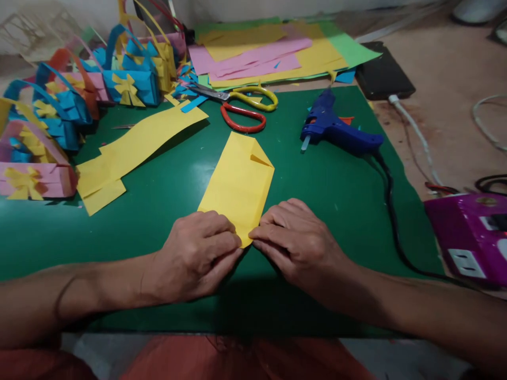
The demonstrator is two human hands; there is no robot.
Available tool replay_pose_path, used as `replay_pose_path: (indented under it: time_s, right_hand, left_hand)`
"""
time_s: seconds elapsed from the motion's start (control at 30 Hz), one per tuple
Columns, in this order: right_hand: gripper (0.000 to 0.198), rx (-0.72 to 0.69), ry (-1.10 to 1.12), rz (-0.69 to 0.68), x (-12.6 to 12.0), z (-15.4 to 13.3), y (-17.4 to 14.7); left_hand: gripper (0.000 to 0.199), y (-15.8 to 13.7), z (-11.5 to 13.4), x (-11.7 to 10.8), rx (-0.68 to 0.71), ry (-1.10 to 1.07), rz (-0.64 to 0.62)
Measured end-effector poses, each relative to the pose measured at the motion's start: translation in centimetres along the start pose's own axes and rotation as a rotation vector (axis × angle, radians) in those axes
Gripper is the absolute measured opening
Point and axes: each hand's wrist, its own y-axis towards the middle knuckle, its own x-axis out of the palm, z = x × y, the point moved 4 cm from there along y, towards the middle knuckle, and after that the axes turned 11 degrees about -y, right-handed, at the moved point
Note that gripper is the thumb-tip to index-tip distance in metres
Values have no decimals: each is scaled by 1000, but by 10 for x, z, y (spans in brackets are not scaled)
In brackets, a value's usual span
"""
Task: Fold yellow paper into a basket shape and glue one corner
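Since a pressed crease stays, line up edges first

Left hand (198,256) and right hand (301,243) pinch the near end of the yellow, folded, oblong paper piece (233,182) on the smooth green work surface (336,195). Best: match side edges, steady one side, press along the fold. Loose-looking far corner flap (260,151) could skew it. Beyond: red-and-yellow-handled metal scissors (225,96); right, blue plastic glue gun (335,132).

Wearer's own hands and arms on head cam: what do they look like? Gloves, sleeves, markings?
Left hand and right hand are bare: no gloves, no rings visible. No sleeve, watch or cable shows on the left forearm or right forearm. A dark curved line crosses the left forearm; can't tell if cord or shadow.
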Motion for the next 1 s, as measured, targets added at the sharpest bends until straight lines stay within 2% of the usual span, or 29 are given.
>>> replay_pose_path:
  time_s: [0.23,0.67,1.0]
  right_hand:
    - [25,83,-14,-36,-1,2,3]
    - [25,47,-126,6,1,1,4]
    - [22,3,-265,39,0,-1,3]
  left_hand:
    - [20,9,-1,-1,-107,-12,1]
    - [19,11,-7,0,-207,160,-89]
    - [21,11,-9,1,-256,274,-84]
